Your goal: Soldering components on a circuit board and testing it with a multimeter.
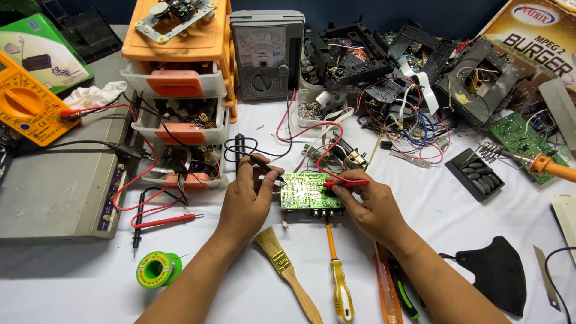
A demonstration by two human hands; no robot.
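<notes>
A small green circuit board (pixel 303 193) lies on the white table in front of me. My left hand (pixel 249 195) grips a black test probe (pixel 264 163), whose tip touches the board's left edge. My right hand (pixel 369 204) pinches a red test probe (pixel 347 183) lying across the board's right side. Red and black leads run back from the probes to a grey analogue meter (pixel 267 55) standing at the rear.
An orange drawer cabinet (pixel 180 90) stands rear left beside an orange multimeter (pixel 27 108). Nearby lie a paintbrush (pixel 287 270), a yellow screwdriver (pixel 340 282), a green solder spool (pixel 155 270), a black mask (pixel 498 273) and a soldering iron (pixel 549 167). Dismantled electronics are piled rear right.
</notes>
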